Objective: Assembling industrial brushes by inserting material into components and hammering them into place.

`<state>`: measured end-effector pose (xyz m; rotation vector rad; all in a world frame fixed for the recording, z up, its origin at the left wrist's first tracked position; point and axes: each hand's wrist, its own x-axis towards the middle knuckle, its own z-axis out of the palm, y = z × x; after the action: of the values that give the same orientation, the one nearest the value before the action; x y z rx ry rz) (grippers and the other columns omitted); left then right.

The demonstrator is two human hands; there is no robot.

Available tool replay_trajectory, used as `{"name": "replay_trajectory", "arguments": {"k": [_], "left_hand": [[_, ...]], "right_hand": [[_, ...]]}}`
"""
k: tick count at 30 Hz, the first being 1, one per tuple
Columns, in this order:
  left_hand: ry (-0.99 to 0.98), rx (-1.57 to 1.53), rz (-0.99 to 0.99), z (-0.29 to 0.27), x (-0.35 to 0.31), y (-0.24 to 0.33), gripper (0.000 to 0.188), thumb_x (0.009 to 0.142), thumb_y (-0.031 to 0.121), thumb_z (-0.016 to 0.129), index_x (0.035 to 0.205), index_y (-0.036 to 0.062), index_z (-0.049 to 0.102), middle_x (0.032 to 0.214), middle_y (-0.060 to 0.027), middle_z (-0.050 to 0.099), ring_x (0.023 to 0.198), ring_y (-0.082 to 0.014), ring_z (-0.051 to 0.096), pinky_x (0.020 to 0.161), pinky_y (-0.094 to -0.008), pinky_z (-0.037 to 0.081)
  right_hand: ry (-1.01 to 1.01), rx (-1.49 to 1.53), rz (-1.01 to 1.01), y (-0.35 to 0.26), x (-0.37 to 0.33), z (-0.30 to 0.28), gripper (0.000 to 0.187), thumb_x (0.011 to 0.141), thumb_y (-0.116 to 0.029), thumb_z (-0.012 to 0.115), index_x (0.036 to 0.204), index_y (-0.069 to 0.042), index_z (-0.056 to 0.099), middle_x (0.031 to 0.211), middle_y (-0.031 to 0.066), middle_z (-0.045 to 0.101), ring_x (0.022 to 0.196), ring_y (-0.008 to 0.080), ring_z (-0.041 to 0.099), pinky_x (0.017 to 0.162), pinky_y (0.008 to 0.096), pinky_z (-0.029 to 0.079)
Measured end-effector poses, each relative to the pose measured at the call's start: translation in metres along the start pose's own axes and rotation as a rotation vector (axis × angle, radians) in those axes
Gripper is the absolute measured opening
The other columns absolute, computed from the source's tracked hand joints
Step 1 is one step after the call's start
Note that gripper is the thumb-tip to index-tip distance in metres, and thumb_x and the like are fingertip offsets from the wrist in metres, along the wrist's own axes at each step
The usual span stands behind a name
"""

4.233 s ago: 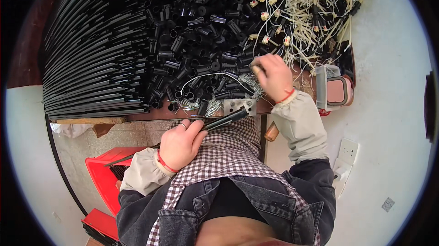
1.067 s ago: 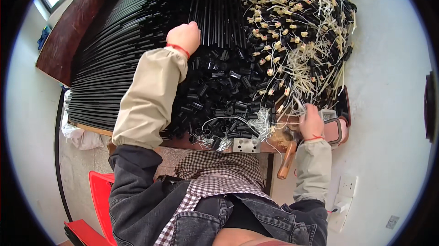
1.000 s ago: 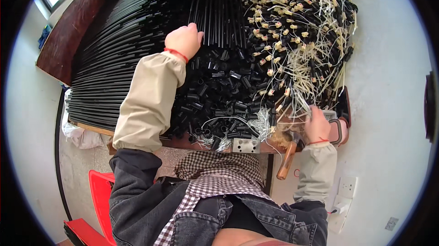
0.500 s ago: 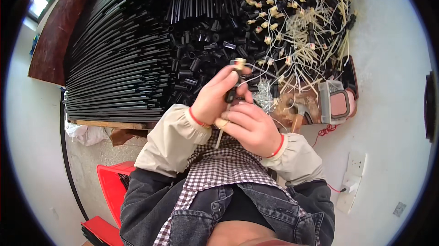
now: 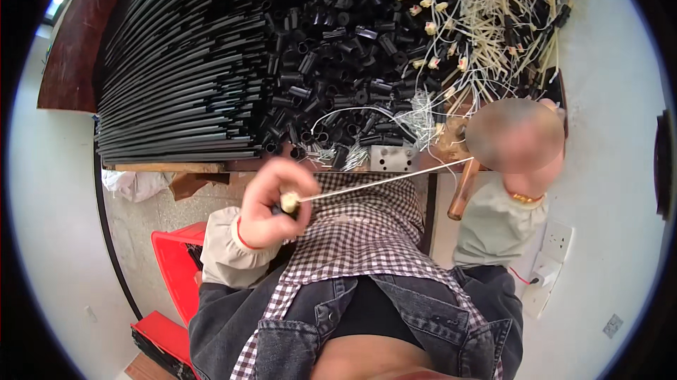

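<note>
My left hand [image 5: 276, 203] is curled in front of the checked apron, around a small black part with a cream end [image 5: 290, 201]. From that end a thin white cord [image 5: 384, 181] stretches straight and taut across the apron to the right. My right hand [image 5: 530, 179] is raised at the right table corner, where the cord meets it. A blurred patch covers its fingers, so their grip on the cord does not show directly. A hammer's wooden handle [image 5: 464, 193] sticks out over the table edge beside this hand.
Long black tubes [image 5: 183, 98] fill the table's left side. Short black sleeves [image 5: 338, 55] lie heaped mid-table, before silver pins [image 5: 356, 156] and a drilled metal block [image 5: 395, 159]. Wired cream connectors [image 5: 486, 34] pile up right. Red crates [image 5: 176, 260] stand lower left.
My hands were together over the table's front edge. The left has come down and left with the black part; the right has swung far right, and the cord now spans between them.
</note>
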<state>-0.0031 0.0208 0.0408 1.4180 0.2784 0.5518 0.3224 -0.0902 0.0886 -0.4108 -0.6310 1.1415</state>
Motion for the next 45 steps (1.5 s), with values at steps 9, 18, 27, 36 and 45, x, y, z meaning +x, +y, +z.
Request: {"name": "replay_trajectory", "arguments": {"k": [9, 18, 27, 36, 45], "left_hand": [[0.27, 0.451, 0.182, 0.033, 0.042, -0.005, 0.025, 0.08, 0.0, 0.049, 0.101, -0.0005, 0.062, 0.072, -0.0057, 0.06, 0.052, -0.0151, 0.048, 0.051, -0.0228, 0.04], [0.117, 0.784, 0.142, 0.022, 0.021, -0.02, 0.015, 0.08, 0.004, 0.057, 0.093, 0.0015, 0.064, 0.069, -0.0057, 0.058, 0.049, -0.0145, 0.047, 0.047, -0.0235, 0.04], [0.16, 0.057, 0.147, 0.023, 0.022, -0.008, 0.007, 0.075, 0.001, 0.062, 0.082, 0.0037, 0.061, 0.068, -0.0031, 0.06, 0.049, -0.0134, 0.049, 0.047, -0.0225, 0.04], [-0.113, 0.206, 0.047, 0.018, 0.023, 0.003, 0.017, 0.074, 0.005, 0.069, 0.085, 0.0021, 0.057, 0.071, -0.0057, 0.062, 0.049, -0.0165, 0.052, 0.049, -0.0234, 0.044], [0.399, 1.261, 0.136, -0.122, -0.003, 0.038, 0.037, 0.063, 0.002, 0.07, 0.099, 0.0061, 0.062, 0.095, -0.0078, 0.063, 0.083, -0.0234, 0.058, 0.076, -0.0324, 0.048]], "right_hand": [[-0.319, -1.551, 0.149, 0.116, -0.016, 0.081, 0.005, 0.081, -0.008, 0.058, 0.084, -0.004, 0.058, 0.069, 0.0063, 0.062, 0.052, 0.0253, 0.056, 0.047, 0.0313, 0.042], [0.075, -1.233, 0.341, 0.096, -0.026, 0.063, 0.01, 0.073, -0.011, 0.066, 0.075, -0.007, 0.057, 0.057, 0.0026, 0.055, 0.045, 0.0185, 0.048, 0.043, 0.0282, 0.037], [-0.202, -1.411, 0.196, 0.101, -0.022, 0.072, 0.008, 0.071, -0.001, 0.064, 0.075, -0.003, 0.058, 0.065, 0.0027, 0.057, 0.047, 0.0107, 0.04, 0.047, 0.0202, 0.034], [-0.386, -1.341, -0.04, 0.096, -0.011, 0.081, 0.02, 0.069, -0.007, 0.068, 0.088, -0.008, 0.064, 0.073, 0.0019, 0.058, 0.058, 0.0151, 0.047, 0.052, 0.0219, 0.038], [-0.56, -1.112, 0.297, 0.097, -0.031, 0.073, 0.028, 0.071, 0.0, 0.067, 0.099, -0.002, 0.064, 0.083, 0.0056, 0.065, 0.062, 0.0129, 0.053, 0.056, 0.0219, 0.043]]}}
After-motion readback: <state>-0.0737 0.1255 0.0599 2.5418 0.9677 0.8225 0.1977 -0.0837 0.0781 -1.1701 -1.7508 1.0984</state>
